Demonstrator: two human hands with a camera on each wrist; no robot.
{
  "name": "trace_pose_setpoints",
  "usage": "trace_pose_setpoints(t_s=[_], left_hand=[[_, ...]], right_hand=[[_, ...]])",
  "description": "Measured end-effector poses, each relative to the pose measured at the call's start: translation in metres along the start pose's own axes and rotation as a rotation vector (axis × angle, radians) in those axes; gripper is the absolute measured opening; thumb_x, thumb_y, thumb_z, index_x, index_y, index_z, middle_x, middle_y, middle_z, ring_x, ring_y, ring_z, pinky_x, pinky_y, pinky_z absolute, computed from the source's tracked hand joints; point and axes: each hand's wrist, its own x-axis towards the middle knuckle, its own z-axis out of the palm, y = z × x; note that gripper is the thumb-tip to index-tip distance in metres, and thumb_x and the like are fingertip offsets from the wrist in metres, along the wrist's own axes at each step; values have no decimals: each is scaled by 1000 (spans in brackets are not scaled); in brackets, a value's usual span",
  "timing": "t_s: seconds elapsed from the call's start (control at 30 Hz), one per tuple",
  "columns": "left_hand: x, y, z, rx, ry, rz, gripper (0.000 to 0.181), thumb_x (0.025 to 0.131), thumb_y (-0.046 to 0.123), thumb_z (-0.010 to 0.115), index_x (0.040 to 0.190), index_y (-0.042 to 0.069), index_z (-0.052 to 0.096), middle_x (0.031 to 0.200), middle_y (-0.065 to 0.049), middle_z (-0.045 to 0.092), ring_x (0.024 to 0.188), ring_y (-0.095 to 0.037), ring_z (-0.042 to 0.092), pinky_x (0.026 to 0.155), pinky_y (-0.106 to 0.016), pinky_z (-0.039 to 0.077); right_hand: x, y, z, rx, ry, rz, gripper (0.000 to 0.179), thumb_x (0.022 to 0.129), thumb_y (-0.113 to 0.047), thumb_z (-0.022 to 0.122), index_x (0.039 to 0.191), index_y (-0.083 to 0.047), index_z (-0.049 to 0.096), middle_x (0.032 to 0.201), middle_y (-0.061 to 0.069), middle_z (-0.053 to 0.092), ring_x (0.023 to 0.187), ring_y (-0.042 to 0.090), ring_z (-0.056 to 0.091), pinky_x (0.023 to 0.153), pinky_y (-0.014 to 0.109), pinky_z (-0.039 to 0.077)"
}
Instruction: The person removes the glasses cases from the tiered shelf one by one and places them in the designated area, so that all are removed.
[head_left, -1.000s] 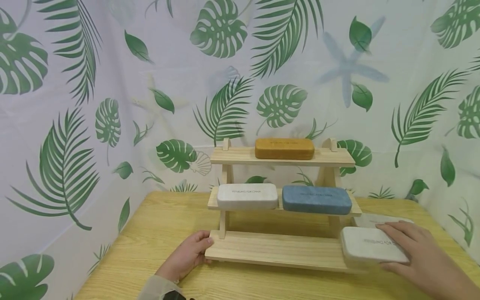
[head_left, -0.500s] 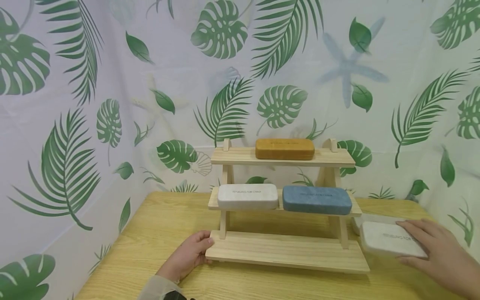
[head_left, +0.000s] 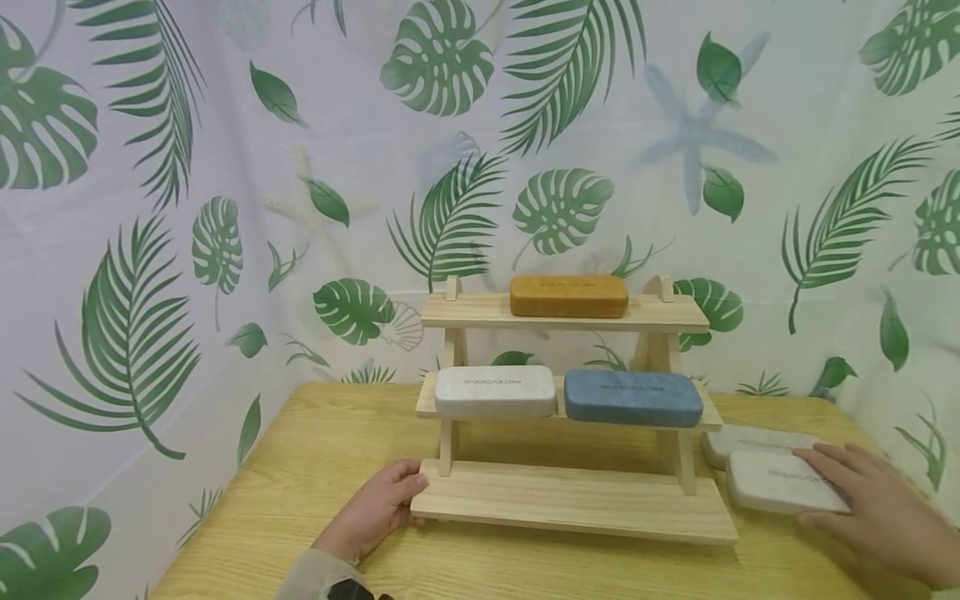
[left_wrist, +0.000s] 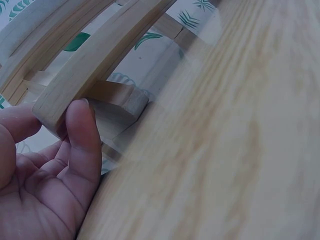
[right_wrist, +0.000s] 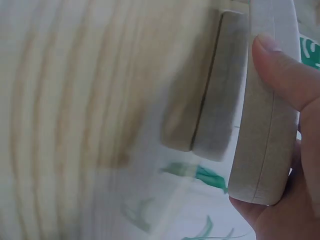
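Observation:
My left hand grips the left end of the lowest shelf of a three-tier wooden display stand. In the left wrist view the thumb and fingers of that hand pinch the shelf end. Right of the stand, my right hand holds an off-white glasses case with printed lettering. Its thumb lies along one long side of the case in the right wrist view. Just behind it is a second pale glasses case on the table, partly covered by the held one.
On the middle shelf sit a white glasses case and a blue one. An orange-brown case rests on the top shelf. The wood-grain table ends at a leaf-printed cloth backdrop.
My right hand has carried the off-white glasses case rightward, away from the lowest shelf's right end, then slightly down. My left hand stays on the shelf.

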Motion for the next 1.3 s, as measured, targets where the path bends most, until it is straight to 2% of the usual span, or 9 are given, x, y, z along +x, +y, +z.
trace_pose_setpoints(t_s=[0.07,0.3,0.57,0.8,1.0,1.3], left_hand=[[0,0,0,2,2,0,56,108,29,52,147,-10,38,127,-21,59,100,-25,64,75,-32,54],[0,-1,1,11,10,1,54,108,30,52,145,-8,41,126,-21,59,99,-25,63,77,-34,54],[1,0,-1,15,6,2,55,108,30,52,146,-8,40,128,-21,58,100,-25,63,77,-34,54],[1,0,-3,9,3,2,56,109,30,51,147,-8,39,128,-21,58,101,-25,64,76,-33,55],[0,-1,-1,12,6,14,54,108,28,51,145,-10,40,124,-21,60,99,-25,64,76,-33,54],[0,-2,-2,0,2,5,54,109,28,51,146,-9,40,124,-21,60,99,-25,64,77,-33,54]], right_hand=[[1,4,5,16,1,-8,87,73,-39,90,138,5,52,132,36,46,116,61,38,90,72,31],[7,9,9,36,-152,64,89,81,-46,83,141,9,47,138,39,38,122,64,31,91,74,30],[10,16,16,70,-181,68,90,81,-48,82,142,8,46,139,37,38,124,61,32,92,74,31],[16,18,21,48,-181,30,86,81,-48,82,140,7,50,139,38,40,121,62,37,92,75,34],[24,23,23,59,-195,23,86,82,-46,81,142,7,48,141,39,37,123,62,34,94,74,31],[34,27,26,64,-221,36,91,81,-52,80,145,4,46,143,40,34,125,64,31,94,77,28]])
